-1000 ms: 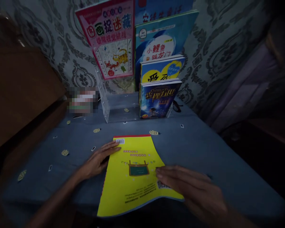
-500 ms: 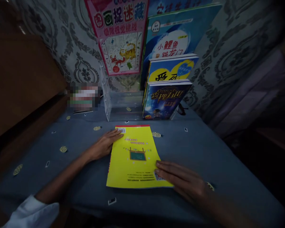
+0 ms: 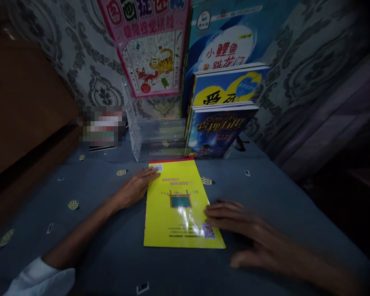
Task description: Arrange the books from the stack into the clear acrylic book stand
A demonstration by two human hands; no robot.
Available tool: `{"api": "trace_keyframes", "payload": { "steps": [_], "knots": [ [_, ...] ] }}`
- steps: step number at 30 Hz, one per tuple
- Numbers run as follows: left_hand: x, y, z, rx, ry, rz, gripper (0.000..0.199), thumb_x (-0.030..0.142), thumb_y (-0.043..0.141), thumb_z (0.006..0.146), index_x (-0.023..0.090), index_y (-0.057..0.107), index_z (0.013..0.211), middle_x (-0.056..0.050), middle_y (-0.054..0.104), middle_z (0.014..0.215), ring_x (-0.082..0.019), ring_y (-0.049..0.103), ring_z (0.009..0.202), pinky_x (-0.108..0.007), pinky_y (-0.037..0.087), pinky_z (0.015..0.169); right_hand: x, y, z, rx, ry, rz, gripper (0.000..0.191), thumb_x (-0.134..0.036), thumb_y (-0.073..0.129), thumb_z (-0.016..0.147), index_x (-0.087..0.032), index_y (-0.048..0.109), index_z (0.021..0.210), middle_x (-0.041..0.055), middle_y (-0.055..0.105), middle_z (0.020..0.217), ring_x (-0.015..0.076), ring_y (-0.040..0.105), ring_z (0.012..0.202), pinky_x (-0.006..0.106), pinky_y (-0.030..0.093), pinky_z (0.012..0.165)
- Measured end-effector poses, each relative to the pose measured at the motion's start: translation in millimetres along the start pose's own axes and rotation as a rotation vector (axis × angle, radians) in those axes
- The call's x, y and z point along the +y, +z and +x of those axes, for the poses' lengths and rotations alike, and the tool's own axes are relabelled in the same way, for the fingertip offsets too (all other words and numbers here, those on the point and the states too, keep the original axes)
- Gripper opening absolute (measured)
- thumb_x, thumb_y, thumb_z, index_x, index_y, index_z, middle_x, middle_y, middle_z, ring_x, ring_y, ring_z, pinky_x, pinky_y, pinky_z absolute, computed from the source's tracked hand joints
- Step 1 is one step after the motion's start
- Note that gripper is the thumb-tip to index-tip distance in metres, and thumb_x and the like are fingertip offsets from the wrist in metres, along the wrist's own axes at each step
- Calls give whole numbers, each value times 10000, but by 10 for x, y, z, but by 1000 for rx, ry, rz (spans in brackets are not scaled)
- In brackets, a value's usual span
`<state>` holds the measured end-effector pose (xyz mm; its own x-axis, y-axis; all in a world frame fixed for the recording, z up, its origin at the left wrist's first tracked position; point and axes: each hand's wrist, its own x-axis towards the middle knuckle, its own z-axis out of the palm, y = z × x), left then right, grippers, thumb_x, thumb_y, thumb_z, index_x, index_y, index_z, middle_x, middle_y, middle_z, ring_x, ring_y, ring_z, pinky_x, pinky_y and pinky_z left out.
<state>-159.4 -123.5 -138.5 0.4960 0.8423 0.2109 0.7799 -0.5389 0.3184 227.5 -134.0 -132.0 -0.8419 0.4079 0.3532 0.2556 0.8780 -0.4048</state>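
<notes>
A yellow book [image 3: 165, 213] lies flat on the cloth-covered table, its print upside down to me and a small green chalkboard drawn in the middle. My left hand [image 3: 135, 187] rests at its upper left edge, fingertips stretched over the barcode corner. On the right side, my right hand [image 3: 243, 224] has its fingers extended to the book's edge above the QR code, the thumb held apart over the cloth. Neither hand is wrapped round anything.
Behind the book stands a clear acrylic rack [image 3: 135, 135]. It holds a pink picture book [image 3: 154, 61], a blue carp book [image 3: 225, 41], a blue-and-yellow book [image 3: 222, 88] and a dark blue book [image 3: 218, 131]. A brown box-like piece [image 3: 27, 111] is at left; a blurred-out stack [image 3: 103, 125] sits beside the rack.
My right hand has opened, its thumb moving off the book's lower right corner, which now shows. The book lies slightly straighter, and the view has shifted a little.
</notes>
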Motion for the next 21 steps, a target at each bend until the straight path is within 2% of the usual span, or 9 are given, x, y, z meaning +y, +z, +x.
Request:
{"api": "trace_keyframes", "payload": {
  "steps": [4, 7, 10, 14, 21],
  "knots": [
    [1, -10, 64, 59, -20, 42, 421, 233, 392, 1029, 199, 545, 1420, -106, 565, 1481, -234, 526, 1384, -467, 436, 1164, 236, -6, 320, 3, 76, -44, 516, -505, 592, 963, -225, 607, 1396, 145, 643, 1391, 290, 569, 1330, 534, 469, 1113],
    [-44, 11, 116, 102, -48, 93, 414, 258, 388, 1031, 162, 556, 1398, -142, 570, 1468, -264, 531, 1377, -488, 448, 1147, 518, 106, 670, 32, 148, -200, 470, -427, 520, 1003, -150, 617, 1371, 199, 611, 1413, 326, 549, 1344, 559, 466, 1101],
    [-106, 30, 149, 123, -49, 124, 405, 271, 403, 1031, 171, 559, 1391, -132, 582, 1458, -265, 547, 1361, -484, 468, 1125, 780, 220, 891, 49, 210, -292, 486, -426, 502, 1001, -134, 603, 1376, 205, 593, 1432, 343, 553, 1336, 569, 474, 1084],
    [-158, 37, 160, 126, -40, 121, 396, 285, 405, 1033, 182, 573, 1377, -122, 603, 1437, -259, 582, 1323, -481, 493, 1089, 944, 309, 918, 86, 236, -285, 505, -428, 457, 1009, -151, 563, 1418, 184, 566, 1469, 328, 531, 1363, 569, 462, 1102],
    [-153, 16, 135, 85, -71, 88, 435, 341, 386, 1042, 173, 557, 1405, -123, 558, 1483, -268, 531, 1376, -519, 448, 1121, 888, 323, 886, 61, 275, -282, 545, -453, 429, 1012, -161, 520, 1462, 160, 528, 1512, 332, 487, 1401, 563, 406, 1157]
  ]
}}
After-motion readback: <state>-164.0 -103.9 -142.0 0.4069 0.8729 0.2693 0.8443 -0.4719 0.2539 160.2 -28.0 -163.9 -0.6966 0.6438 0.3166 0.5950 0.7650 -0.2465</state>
